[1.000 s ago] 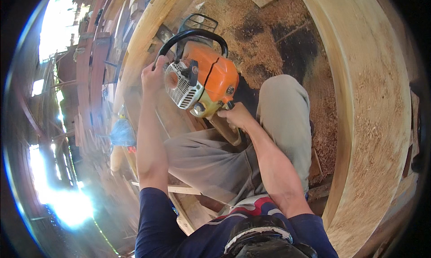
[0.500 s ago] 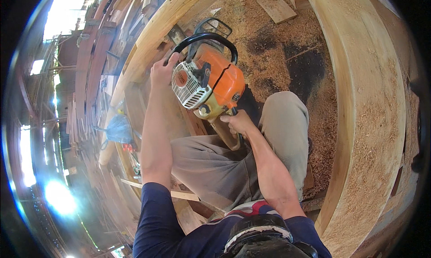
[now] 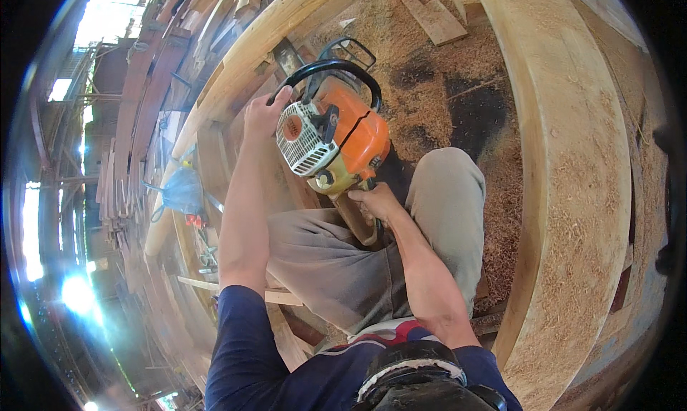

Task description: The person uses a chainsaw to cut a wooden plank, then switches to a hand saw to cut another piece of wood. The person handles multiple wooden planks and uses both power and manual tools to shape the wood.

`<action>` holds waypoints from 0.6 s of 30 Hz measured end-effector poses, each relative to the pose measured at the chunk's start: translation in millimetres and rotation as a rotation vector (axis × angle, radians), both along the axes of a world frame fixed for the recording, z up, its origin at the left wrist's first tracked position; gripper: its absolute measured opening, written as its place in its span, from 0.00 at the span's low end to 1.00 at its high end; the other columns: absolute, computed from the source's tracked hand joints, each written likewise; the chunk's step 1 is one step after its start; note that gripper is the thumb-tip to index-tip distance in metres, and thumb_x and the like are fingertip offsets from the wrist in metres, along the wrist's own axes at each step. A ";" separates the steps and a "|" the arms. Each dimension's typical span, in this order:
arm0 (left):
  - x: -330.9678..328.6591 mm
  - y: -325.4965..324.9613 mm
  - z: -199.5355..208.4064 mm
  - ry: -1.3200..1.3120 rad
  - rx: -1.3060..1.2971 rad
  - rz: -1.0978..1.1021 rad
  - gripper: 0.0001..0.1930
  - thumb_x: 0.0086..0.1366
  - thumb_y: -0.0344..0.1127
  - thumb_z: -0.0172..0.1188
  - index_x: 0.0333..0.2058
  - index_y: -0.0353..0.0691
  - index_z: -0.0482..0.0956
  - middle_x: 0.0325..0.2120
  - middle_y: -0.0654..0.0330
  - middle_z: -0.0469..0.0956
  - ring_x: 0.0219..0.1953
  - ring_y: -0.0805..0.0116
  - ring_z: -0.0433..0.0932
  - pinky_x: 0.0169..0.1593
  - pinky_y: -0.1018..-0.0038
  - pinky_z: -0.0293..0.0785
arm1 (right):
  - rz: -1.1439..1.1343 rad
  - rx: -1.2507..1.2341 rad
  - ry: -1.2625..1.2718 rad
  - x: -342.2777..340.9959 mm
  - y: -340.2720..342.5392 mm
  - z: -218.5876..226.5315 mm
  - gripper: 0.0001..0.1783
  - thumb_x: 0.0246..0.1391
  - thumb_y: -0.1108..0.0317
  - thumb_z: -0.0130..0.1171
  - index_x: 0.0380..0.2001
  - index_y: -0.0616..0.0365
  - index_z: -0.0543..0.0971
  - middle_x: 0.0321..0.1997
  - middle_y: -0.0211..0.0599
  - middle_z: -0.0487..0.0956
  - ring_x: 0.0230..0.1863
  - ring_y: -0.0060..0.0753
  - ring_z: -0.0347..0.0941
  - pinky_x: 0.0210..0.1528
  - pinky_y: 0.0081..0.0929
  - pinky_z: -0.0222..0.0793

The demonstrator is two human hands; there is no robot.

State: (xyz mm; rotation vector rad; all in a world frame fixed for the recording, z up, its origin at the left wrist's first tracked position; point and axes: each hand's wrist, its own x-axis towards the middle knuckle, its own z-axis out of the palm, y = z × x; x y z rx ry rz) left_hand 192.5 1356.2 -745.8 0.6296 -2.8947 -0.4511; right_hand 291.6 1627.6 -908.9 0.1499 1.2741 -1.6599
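Observation:
An orange and white chainsaw (image 3: 361,135) is held in front of me, tilted, above my bent legs. My left hand (image 3: 266,114) is closed round the left end of its black curved front handle (image 3: 333,66). Around the rear handle (image 3: 354,218), close to my knee, my right hand (image 3: 376,202) is wrapped. The white vented starter cover (image 3: 300,135) faces left. Past the front handle stands the black hand guard (image 3: 351,51). I cannot make out the bar and chain, which are hidden behind the saw's body.
A thick pale beam (image 3: 572,167) strewn with shavings curves along my right. Another long timber (image 3: 265,39) runs at the far left. Sawdust and a loose board (image 3: 434,18) lie on the ground ahead. At my left hangs a blue plastic bag (image 3: 182,191) near stacked planks (image 3: 132,110).
The view has shifted slightly, and the chainsaw sits marginally lower in it. Both hands keep their hold on the handles.

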 end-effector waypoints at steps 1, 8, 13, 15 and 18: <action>0.7 1.1 1.8 -0.003 0.000 0.000 0.37 0.62 0.73 0.59 0.32 0.38 0.87 0.24 0.51 0.81 0.32 0.56 0.82 0.42 0.60 0.75 | -0.013 -0.029 -0.014 0.7 1.3 1.8 0.17 0.55 0.65 0.69 0.19 0.60 0.74 0.15 0.33 0.71 0.12 0.29 0.66 0.14 0.36 0.63; 4.4 6.0 10.6 -0.038 0.030 0.030 0.39 0.61 0.75 0.58 0.32 0.36 0.87 0.27 0.46 0.84 0.36 0.51 0.84 0.45 0.57 0.75 | -0.040 -0.062 0.004 5.4 13.7 13.1 0.17 0.54 0.65 0.70 0.19 0.61 0.76 0.14 0.33 0.71 0.11 0.28 0.66 0.12 0.33 0.62; 8.7 8.3 13.8 -0.042 0.030 0.016 0.39 0.62 0.73 0.58 0.35 0.34 0.87 0.28 0.46 0.83 0.38 0.53 0.83 0.48 0.59 0.75 | -0.037 -0.048 0.010 9.8 21.5 21.3 0.15 0.55 0.66 0.69 0.20 0.61 0.76 0.15 0.32 0.71 0.12 0.27 0.65 0.12 0.33 0.61; 10.3 9.0 14.9 -0.061 0.042 0.030 0.39 0.63 0.72 0.58 0.37 0.33 0.87 0.28 0.47 0.83 0.39 0.55 0.83 0.49 0.60 0.74 | -0.054 -0.072 -0.005 11.1 23.2 23.6 0.15 0.55 0.67 0.69 0.20 0.61 0.76 0.16 0.33 0.71 0.12 0.27 0.65 0.12 0.33 0.61; 10.6 9.2 15.6 -0.028 0.047 0.014 0.38 0.63 0.72 0.57 0.37 0.34 0.87 0.29 0.46 0.83 0.40 0.55 0.83 0.50 0.60 0.74 | -0.058 -0.061 0.040 10.8 24.6 24.6 0.16 0.54 0.64 0.71 0.24 0.67 0.79 0.14 0.34 0.71 0.11 0.29 0.65 0.13 0.33 0.63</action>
